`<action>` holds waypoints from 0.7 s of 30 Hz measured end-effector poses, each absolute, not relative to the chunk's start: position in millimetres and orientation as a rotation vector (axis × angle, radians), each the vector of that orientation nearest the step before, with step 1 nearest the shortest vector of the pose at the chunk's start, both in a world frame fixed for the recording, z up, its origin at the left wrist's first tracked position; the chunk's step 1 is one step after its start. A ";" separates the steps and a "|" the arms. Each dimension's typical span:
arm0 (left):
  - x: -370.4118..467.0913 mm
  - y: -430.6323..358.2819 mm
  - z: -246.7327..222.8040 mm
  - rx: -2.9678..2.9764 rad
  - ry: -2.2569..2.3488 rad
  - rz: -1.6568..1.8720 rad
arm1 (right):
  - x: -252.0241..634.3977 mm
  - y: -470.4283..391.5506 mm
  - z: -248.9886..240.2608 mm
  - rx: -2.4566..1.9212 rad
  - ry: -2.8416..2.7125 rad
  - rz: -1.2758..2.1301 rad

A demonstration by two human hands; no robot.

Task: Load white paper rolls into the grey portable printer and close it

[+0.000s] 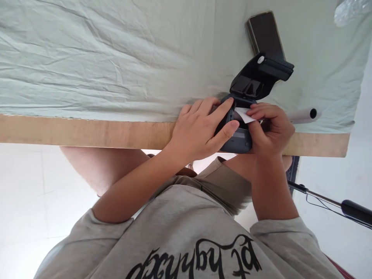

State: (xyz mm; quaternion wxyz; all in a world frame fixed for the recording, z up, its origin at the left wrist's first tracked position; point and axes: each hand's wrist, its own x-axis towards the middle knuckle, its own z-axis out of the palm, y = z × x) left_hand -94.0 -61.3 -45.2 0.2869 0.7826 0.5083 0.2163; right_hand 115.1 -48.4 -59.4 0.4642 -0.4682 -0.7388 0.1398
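Observation:
A small dark portable printer [236, 141] sits at the table's front edge, its black lid [251, 83] swung up and open. My left hand [203, 126] grips the printer from the left, with the thumb and index finger reaching over its body. A white strip of paper [245, 115] comes out of the compartment, and my right hand [271, 130] pinches its end between thumb and fingers. The inside of the compartment is partly hidden by my hands.
Behind the lid lies a dark phone [267, 35]. A white tube-like roll [300, 115] rests right of my right hand. Clear crumpled plastic [351, 12] is at the far right corner. Pale green cloth [116, 58] covers the table, with a bare wooden edge [87, 131] in front.

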 end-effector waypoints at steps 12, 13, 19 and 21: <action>-91.6 -77.2 -40.9 2.013 1.389 0.628 | 113.3 -75.3 -41.0 -1.134 -1.980 0.203; -89.5 -77.6 -40.4 1.998 1.400 0.638 | 113.6 -79.1 -41.5 -1.141 -1.986 0.208; -77.1 -79.7 -47.3 2.000 1.525 0.704 | 116.1 -95.8 -53.0 -1.109 -1.990 0.313; -75.1 -81.6 -51.1 2.070 1.543 0.728 | 116.9 -95.4 -55.6 -1.099 -1.949 0.326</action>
